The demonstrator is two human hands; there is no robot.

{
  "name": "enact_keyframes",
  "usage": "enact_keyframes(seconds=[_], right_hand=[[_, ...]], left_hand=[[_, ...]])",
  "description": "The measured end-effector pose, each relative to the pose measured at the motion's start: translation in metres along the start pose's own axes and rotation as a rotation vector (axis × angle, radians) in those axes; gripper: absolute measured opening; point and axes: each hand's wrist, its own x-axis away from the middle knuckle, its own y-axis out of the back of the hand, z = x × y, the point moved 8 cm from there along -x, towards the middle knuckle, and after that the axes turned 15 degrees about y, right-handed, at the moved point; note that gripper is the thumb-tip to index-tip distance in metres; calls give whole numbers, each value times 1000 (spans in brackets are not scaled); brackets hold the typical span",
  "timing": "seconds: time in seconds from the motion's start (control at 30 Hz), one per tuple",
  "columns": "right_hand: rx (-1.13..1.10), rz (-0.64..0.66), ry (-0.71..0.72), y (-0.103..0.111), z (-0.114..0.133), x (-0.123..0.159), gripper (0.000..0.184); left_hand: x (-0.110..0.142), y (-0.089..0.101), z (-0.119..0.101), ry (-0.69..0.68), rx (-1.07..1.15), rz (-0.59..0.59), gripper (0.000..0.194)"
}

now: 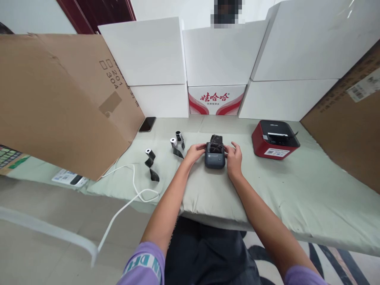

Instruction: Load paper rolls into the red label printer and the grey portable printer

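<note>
A small dark portable label printer [215, 160] stands on the cloth-covered table in front of me, with a black printed paper strip [216, 143] rising from its top. My left hand [194, 153] grips the printer's left side with its fingertips. Against the right side rests my right hand [234, 159], thumb side touching the printer and some fingers lifted apart from it. Left of the printer, two small paper rolls [179, 137] stand close together with black strips trailing. Another paper roll [150, 153] has its black strip curling towards me.
A red and black printer [276, 140] sits at the right. White boxes [219, 57] wall off the back, and cardboard sheets [65, 91] lean at both sides. A phone [147, 124] lies back left. The white cable [135, 178] runs over the table's front edge.
</note>
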Motion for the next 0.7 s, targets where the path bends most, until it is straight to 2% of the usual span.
enact_keyframes(seconds=[0.3, 0.53, 0.7], right_hand=[[25, -8, 31, 0, 2, 1, 59], [-6, -35, -6, 1, 5, 1, 54], [-39, -17, 25, -1, 15, 2, 53]], left_hand=[[5, -1, -5, 14, -43, -13, 44], [17, 3, -8, -23, -224, -165, 42], [24, 2, -14, -59, -299, -190, 41]])
